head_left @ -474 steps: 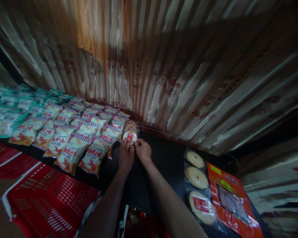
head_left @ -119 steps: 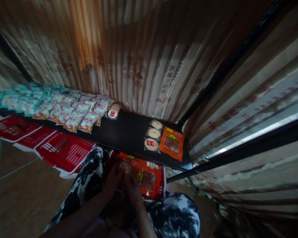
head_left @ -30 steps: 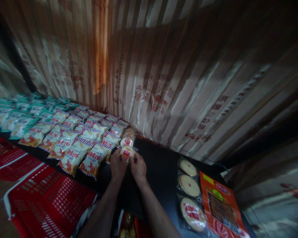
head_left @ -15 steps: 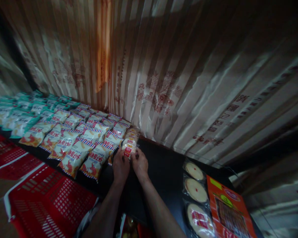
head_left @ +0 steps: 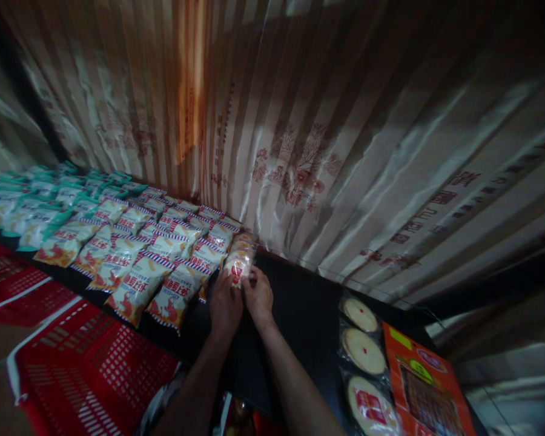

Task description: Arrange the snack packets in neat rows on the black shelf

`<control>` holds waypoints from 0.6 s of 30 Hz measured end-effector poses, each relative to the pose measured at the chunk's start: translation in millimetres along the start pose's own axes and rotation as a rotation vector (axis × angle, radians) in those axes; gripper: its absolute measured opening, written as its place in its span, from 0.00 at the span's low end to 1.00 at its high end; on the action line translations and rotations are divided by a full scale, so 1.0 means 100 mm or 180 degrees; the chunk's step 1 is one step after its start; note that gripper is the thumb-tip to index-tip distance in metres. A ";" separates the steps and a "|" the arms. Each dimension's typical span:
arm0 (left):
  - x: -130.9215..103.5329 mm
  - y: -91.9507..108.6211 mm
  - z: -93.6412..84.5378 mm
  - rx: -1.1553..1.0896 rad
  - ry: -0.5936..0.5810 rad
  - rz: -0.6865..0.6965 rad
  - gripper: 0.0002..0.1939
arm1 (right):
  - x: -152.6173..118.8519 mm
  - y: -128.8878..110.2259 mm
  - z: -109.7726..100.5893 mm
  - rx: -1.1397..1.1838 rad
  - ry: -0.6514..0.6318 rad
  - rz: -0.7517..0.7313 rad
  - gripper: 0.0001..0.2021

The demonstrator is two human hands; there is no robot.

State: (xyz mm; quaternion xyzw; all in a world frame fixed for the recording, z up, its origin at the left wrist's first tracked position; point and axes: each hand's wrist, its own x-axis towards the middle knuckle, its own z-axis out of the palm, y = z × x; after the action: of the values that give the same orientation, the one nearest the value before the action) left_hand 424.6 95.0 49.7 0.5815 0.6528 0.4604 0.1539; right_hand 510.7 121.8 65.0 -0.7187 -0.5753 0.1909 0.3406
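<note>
My left hand [head_left: 226, 304] and my right hand [head_left: 258, 295] meet at the front of a short row of overlapping clear-wrapped round pastries. Between their fingertips is the nearest pastry packet [head_left: 237, 271], pale with a red label. Its lower edge is hidden by my fingers. Behind it, more wrapped pastries [head_left: 244, 242] lean in line toward the curtain. Just left of my left hand are rows of white snack bags [head_left: 172, 293] with striped edges and orange-red pictures.
The black tabletop [head_left: 295, 315] runs along a printed curtain [head_left: 300, 169]. Teal snack bags [head_left: 43, 224] stand far left. Red baskets [head_left: 95, 369] sit at the front left. To the right lie three wrapped round flat cakes [head_left: 364, 351] and an orange packet [head_left: 424, 375].
My hands have shifted slightly right with the view. My right hand has moved up a little along the packet's side, and the packet now sits closer against the row behind it.
</note>
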 end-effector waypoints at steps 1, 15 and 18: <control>0.00 0.00 0.00 0.0031 -0.0032 -0.0002 0.18 | 0.00 0.00 0.00 0.0004 0.0013 0.0004 0.20; 0.01 -0.04 0.05 -0.0018 -0.0058 -0.0058 0.19 | 0.12 -0.04 0.01 0.0165 -0.0181 0.0377 0.19; 0.02 -0.03 0.03 -0.0012 -0.0115 -0.0059 0.19 | 0.13 -0.03 0.01 0.0399 -0.0232 0.0654 0.22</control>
State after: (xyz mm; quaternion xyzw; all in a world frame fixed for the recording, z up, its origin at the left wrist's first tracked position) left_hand 424.9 98.2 46.7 0.5834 0.6544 0.4496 0.1710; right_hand 511.6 134.9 67.7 -0.7437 -0.4977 0.2864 0.3424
